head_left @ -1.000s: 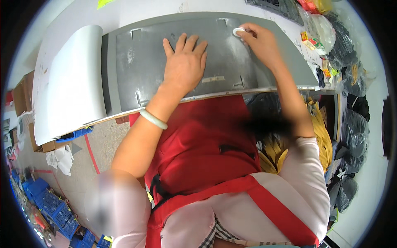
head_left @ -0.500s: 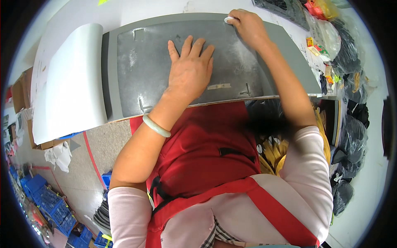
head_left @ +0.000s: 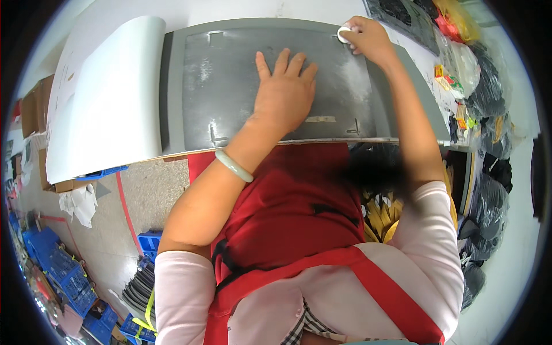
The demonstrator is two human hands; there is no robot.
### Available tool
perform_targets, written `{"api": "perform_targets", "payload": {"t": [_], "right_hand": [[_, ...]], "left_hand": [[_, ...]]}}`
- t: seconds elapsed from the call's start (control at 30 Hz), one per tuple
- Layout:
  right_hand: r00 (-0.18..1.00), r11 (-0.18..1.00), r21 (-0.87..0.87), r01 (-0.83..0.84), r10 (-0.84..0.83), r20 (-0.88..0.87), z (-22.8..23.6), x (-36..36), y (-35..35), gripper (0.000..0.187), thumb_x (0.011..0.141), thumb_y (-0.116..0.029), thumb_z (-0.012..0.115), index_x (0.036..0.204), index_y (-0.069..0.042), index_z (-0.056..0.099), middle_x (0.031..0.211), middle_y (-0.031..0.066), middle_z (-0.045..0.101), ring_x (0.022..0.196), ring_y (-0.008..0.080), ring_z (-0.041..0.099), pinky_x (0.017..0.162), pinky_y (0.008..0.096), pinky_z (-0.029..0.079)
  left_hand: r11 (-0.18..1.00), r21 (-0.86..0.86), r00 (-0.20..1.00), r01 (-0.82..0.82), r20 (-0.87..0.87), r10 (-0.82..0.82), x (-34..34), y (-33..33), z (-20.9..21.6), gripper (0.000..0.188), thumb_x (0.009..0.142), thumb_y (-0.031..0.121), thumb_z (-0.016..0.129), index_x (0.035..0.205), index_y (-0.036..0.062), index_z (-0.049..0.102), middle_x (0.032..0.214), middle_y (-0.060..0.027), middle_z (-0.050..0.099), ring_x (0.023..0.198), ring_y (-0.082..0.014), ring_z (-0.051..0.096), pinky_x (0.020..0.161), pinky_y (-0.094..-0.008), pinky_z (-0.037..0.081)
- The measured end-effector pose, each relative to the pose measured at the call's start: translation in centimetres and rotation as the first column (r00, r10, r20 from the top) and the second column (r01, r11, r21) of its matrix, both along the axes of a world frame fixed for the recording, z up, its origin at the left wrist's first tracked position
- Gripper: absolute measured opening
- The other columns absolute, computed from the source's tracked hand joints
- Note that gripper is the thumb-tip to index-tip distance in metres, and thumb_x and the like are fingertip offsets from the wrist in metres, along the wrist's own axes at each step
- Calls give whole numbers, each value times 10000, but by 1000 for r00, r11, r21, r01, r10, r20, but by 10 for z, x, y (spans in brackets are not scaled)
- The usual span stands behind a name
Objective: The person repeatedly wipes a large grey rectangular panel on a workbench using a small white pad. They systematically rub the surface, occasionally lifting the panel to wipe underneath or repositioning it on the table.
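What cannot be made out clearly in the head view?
Head view:
Small round white disc: partly covered by the right hand.
Dark grey flat rectangular panel: middle covered by the spread left hand.
Yellow strip-like bundle: partly behind the pale pink fabric right sleeve.

No lettering, numbers or signs can be read anywhere.

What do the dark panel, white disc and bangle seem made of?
Dark panel: perhaps plastic or rubber sheet; dull face with whitish smudges. White disc in the right hand: perhaps plastic or chalk; pale, smooth-looking, partly hidden. Bangle: perhaps polished stone or glass; pale green, rounded, slight gloss.
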State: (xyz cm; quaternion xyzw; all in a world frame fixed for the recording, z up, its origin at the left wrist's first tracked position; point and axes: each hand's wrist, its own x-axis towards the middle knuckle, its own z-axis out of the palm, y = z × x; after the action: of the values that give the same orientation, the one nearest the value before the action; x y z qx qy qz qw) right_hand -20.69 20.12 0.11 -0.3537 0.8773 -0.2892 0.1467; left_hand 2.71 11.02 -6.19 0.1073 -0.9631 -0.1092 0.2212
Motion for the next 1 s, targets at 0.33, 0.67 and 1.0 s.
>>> {"api": "perform_targets", "payload": {"t": [0.33, 0.67, 1.0], "right_hand": [[917, 886, -237, -398, 376, -132, -9, 100, -130, 244, 913, -239, 690, 1012, -17, 707, 824, 87, 693, 760, 158, 649, 715, 307, 529], [685, 836, 49, -546, 480, -548, -27, 117, -185, 233, 923, -241, 643, 962, -15, 684, 780, 130, 682, 707, 239, 651, 682, 361, 524], [929, 943, -235, -236, 289, 229, -16, 118, -185, 130, 857, -58, 616, 912, 56, 647, 768, 149, 680, 587, 191, 641, 549, 335, 545]], "left_hand": [[999, 4, 999, 32, -6, -32, 0, -3, -2, 433, 967, 261, 537, 1357, 73, 556, 1415, -148, 502, 1377, -353, 394, 1084, -746, 203], [998, 31, 998, 62, -9, -61, -1, -2, -4, 523, 970, 282, 508, 1413, 6, 483, 1472, -200, 461, 1412, -395, 355, 1087, -760, 172], [998, 33, 999, 50, -20, -50, -1, -3, -4, 452, 982, 270, 491, 1342, 3, 553, 1402, -200, 499, 1364, -398, 391, 1083, -765, 181]]}}
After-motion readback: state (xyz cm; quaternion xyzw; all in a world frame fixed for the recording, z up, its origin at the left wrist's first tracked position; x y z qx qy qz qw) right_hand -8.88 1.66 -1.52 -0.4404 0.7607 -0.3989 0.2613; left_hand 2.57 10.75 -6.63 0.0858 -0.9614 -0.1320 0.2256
